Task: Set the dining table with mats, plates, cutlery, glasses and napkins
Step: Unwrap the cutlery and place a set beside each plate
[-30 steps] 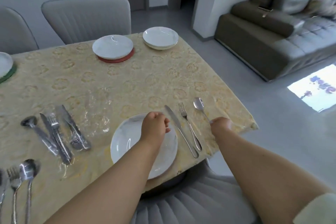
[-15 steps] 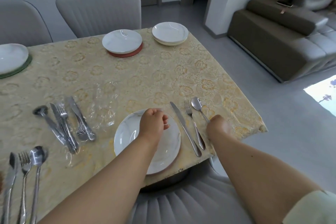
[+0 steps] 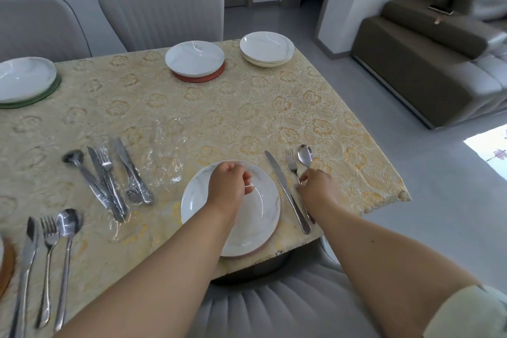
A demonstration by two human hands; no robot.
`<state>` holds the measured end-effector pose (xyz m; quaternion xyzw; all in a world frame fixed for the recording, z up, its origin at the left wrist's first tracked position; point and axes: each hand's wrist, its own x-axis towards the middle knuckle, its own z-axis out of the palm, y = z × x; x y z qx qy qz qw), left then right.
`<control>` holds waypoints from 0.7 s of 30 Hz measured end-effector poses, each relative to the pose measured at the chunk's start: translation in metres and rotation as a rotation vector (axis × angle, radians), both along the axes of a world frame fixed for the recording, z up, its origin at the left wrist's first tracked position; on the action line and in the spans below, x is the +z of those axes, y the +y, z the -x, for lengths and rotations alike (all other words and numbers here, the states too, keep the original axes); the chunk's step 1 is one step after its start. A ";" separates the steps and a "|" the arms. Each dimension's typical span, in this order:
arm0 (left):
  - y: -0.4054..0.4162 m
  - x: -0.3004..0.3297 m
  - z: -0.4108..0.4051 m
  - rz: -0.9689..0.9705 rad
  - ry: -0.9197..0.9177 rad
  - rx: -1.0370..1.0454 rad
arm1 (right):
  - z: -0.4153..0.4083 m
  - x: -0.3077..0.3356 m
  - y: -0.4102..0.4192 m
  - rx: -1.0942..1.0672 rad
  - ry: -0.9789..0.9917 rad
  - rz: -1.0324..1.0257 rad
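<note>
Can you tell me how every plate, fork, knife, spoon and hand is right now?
near plate: flat, empty, left hand above it.
left hand: loosely curled, holding nothing.
right hand: fingers on the fork and spoon handles.
knife: flat, right of the near plate.
fork: beside the knife.
spoon: beside the fork.
wrapped cutlery: in clear plastic.
stacked plates: at far corner.
plate on red mat: empty.

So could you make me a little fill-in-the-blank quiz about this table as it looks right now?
1. The far plate near the grey chair sits on a ____ mat.
2. Right of the near plate lie a knife, a fork and a ____.
3. The right hand touches the ____ handle.
4. The left hand hovers over the near ____.

Missing words: red; spoon; fork; plate
</note>
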<state>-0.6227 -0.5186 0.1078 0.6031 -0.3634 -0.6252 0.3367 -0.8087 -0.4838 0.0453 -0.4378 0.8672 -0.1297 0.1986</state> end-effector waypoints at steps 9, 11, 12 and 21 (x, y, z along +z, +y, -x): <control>0.001 -0.004 -0.003 -0.008 -0.003 -0.005 | 0.002 -0.003 0.003 -0.079 -0.059 0.036; 0.000 -0.003 -0.004 -0.003 -0.003 -0.006 | 0.010 -0.004 0.004 -0.150 -0.024 0.082; 0.000 -0.004 -0.005 -0.001 -0.002 -0.004 | 0.015 -0.005 0.006 -0.189 -0.023 0.073; -0.003 -0.006 -0.008 -0.008 -0.001 0.018 | 0.022 -0.011 0.006 -0.264 -0.109 -0.023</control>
